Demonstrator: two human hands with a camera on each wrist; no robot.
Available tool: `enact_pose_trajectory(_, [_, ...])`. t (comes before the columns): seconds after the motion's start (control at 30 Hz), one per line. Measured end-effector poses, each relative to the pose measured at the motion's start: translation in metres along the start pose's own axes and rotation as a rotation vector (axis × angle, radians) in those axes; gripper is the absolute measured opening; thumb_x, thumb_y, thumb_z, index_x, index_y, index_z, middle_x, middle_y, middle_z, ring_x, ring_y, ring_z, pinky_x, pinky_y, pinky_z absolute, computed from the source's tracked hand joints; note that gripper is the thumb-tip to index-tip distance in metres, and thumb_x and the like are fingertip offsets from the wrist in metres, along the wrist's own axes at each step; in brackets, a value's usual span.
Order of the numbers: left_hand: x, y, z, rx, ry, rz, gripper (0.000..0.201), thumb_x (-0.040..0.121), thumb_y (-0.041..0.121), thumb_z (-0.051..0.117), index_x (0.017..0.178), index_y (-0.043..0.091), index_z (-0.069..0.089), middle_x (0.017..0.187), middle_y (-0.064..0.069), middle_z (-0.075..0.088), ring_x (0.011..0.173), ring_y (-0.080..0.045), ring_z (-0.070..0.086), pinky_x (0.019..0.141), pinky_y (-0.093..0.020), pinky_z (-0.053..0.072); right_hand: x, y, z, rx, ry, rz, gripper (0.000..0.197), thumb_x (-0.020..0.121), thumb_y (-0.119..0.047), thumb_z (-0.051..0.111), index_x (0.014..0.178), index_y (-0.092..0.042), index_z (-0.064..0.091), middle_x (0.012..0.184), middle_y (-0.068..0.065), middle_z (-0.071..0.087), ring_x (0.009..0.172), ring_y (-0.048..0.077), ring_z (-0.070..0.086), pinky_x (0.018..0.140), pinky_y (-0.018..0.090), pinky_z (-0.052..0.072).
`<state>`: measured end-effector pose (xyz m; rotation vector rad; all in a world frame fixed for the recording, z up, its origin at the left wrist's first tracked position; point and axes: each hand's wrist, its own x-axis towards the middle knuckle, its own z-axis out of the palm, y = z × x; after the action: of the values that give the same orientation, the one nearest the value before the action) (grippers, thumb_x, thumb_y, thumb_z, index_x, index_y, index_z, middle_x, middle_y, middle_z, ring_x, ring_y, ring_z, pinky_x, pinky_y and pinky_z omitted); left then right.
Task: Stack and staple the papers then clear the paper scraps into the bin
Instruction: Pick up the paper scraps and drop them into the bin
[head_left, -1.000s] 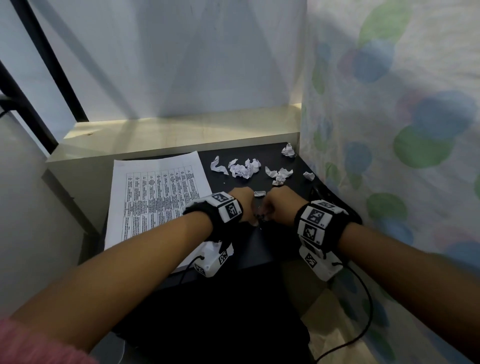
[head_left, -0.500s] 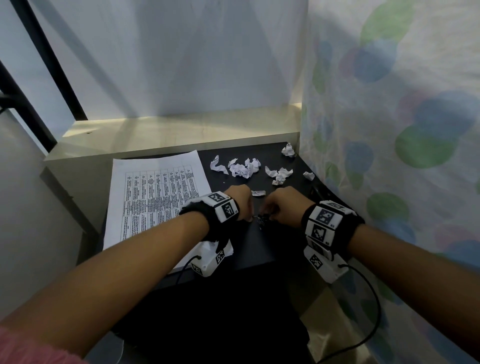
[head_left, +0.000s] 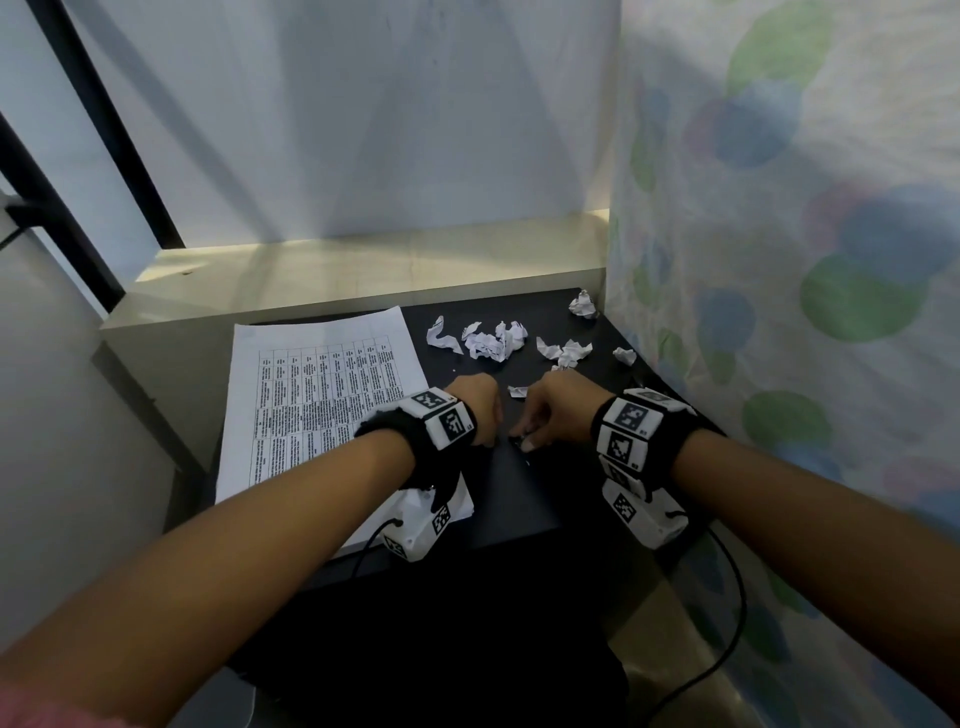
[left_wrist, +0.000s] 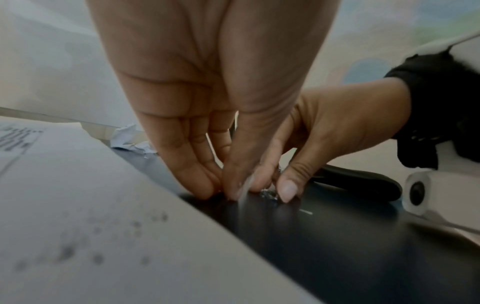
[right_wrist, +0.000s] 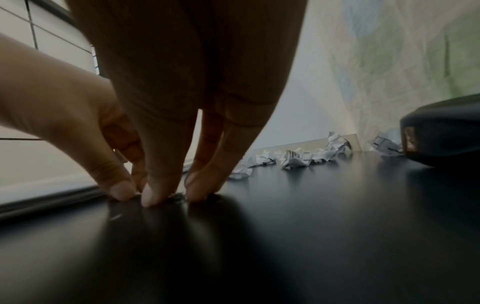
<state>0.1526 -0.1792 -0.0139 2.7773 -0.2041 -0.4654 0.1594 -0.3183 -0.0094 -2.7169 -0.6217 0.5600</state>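
A stack of printed papers (head_left: 317, 395) lies on the left of the black table (head_left: 509, 499). Crumpled paper scraps (head_left: 493, 340) are strewn along the back. Both hands meet at the table's middle, fingertips down on the surface. My right hand (right_wrist: 171, 197) pinches a small shiny clump of staples (left_wrist: 269, 194) between thumb and fingers. My left hand (left_wrist: 221, 191) has its fingertips pressed together beside it, nipping a thin silvery sliver. One loose staple (left_wrist: 306, 211) lies just in front. The black stapler (right_wrist: 441, 131) sits right of my right hand.
A pale raised ledge (head_left: 363, 270) runs behind the table. A patterned curtain (head_left: 779, 260) hangs close along the right side. One scrap (head_left: 583, 304) sits in the back right corner, and a small one (head_left: 517, 391) lies just beyond my knuckles. No bin is in view.
My right hand has drawn slightly back toward me and set its fingertips around the staple clump. The left hand has hardly moved. Papers and scraps lie as before.
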Motion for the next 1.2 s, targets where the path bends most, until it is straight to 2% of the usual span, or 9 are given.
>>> enact_pose_trajectory(0.07, [0.001, -0.001, 0.001, 0.0, -0.002, 0.0, 0.024, 0.08, 0.006, 0.068, 0.103, 0.009, 0.071, 0.111, -0.009, 0.071, 0.105, -0.024, 0.066, 0.084, -0.027, 0.051, 0.0, 0.0, 0.0, -0.024, 0.029, -0.002, 0.024, 0.074, -0.017, 0.077, 0.097, -0.012, 0.076, 0.098, 0.007, 0.076, 0.089, 0.017, 0.069, 0.059, -0.001, 0.037])
enact_pose_trajectory(0.13, [0.001, 0.0, 0.001, 0.002, -0.006, -0.001, 0.024, 0.08, 0.006, 0.067, 0.103, 0.009, 0.072, 0.111, -0.009, 0.071, 0.105, -0.024, 0.066, 0.084, -0.027, 0.051, 0.0, -0.001, 0.002, -0.044, 0.044, 0.005, 0.022, 0.076, -0.018, 0.075, 0.097, -0.011, 0.076, 0.1, 0.006, 0.076, 0.096, 0.017, 0.068, 0.062, 0.005, 0.034])
enact_pose_trajectory(0.2, [0.001, 0.0, 0.001, 0.006, -0.008, -0.004, 0.025, 0.08, 0.006, 0.067, 0.104, 0.009, 0.072, 0.111, -0.009, 0.071, 0.105, -0.024, 0.066, 0.086, -0.028, 0.051, -0.001, -0.002, 0.004, -0.051, 0.05, 0.014, 0.02, 0.078, -0.017, 0.073, 0.096, -0.009, 0.076, 0.102, 0.005, 0.076, 0.099, 0.017, 0.067, 0.074, 0.009, 0.034])
enact_pose_trajectory(0.3, [0.001, 0.001, 0.001, 0.016, -0.005, -0.004, 0.025, 0.081, 0.007, 0.066, 0.106, 0.009, 0.071, 0.112, -0.01, 0.071, 0.105, -0.026, 0.067, 0.087, -0.03, 0.052, -0.001, -0.005, 0.009, -0.069, 0.066, 0.026, 0.015, 0.081, -0.013, 0.068, 0.093, -0.009, 0.076, 0.101, 0.005, 0.076, 0.1, 0.019, 0.067, 0.089, 0.017, 0.043])
enact_pose_trajectory(0.5, [-0.001, 0.001, 0.002, 0.021, -0.004, -0.016, 0.028, 0.08, 0.009, 0.068, 0.107, 0.004, 0.07, 0.11, -0.012, 0.071, 0.103, -0.027, 0.067, 0.085, -0.031, 0.053, -0.002, -0.009, 0.018, -0.13, 0.046, 0.048, 0.02, 0.087, -0.004, 0.054, 0.098, -0.003, 0.07, 0.112, 0.012, 0.067, 0.106, 0.027, 0.062, 0.091, 0.031, 0.047])
enact_pose_trajectory(0.6, [-0.001, 0.0, 0.002, 0.015, -0.012, -0.019, 0.028, 0.079, 0.008, 0.069, 0.108, 0.005, 0.071, 0.112, -0.012, 0.071, 0.105, -0.027, 0.067, 0.088, -0.031, 0.053, -0.003, -0.009, 0.021, -0.142, 0.016, 0.045, 0.022, 0.09, -0.004, 0.048, 0.103, 0.002, 0.065, 0.119, 0.017, 0.059, 0.108, 0.031, 0.059, 0.09, 0.032, 0.045])
enact_pose_trajectory(0.83, [-0.001, 0.0, 0.001, 0.014, -0.026, -0.027, 0.028, 0.078, 0.008, 0.071, 0.106, 0.006, 0.071, 0.11, -0.012, 0.072, 0.105, -0.026, 0.067, 0.089, -0.03, 0.052, -0.001, -0.012, 0.015, -0.215, -0.044, 0.054, 0.031, 0.094, -0.014, 0.04, 0.106, 0.004, 0.062, 0.113, 0.021, 0.064, 0.105, 0.034, 0.061, 0.089, 0.035, 0.046])
enact_pose_trajectory(1.07, [0.0, -0.002, 0.001, 0.005, -0.031, -0.024, 0.026, 0.078, 0.01, 0.07, 0.104, 0.006, 0.072, 0.099, -0.011, 0.072, 0.102, -0.027, 0.069, 0.087, -0.031, 0.054, -0.004, -0.003, -0.001, -0.105, 0.01, 0.025, 0.025, 0.093, -0.016, 0.051, 0.109, -0.001, 0.064, 0.115, 0.013, 0.067, 0.108, 0.025, 0.061, 0.086, 0.023, 0.041])
enact_pose_trajectory(1.2, [0.002, -0.001, 0.002, -0.008, -0.026, -0.004, 0.03, 0.076, 0.017, 0.073, 0.105, 0.008, 0.072, 0.108, -0.009, 0.072, 0.102, -0.024, 0.067, 0.086, -0.029, 0.054, -0.009, 0.006, -0.014, -0.045, 0.091, 0.058, 0.026, 0.094, -0.016, 0.05, 0.109, -0.001, 0.064, 0.117, 0.012, 0.066, 0.11, 0.023, 0.059, 0.076, 0.015, 0.034])
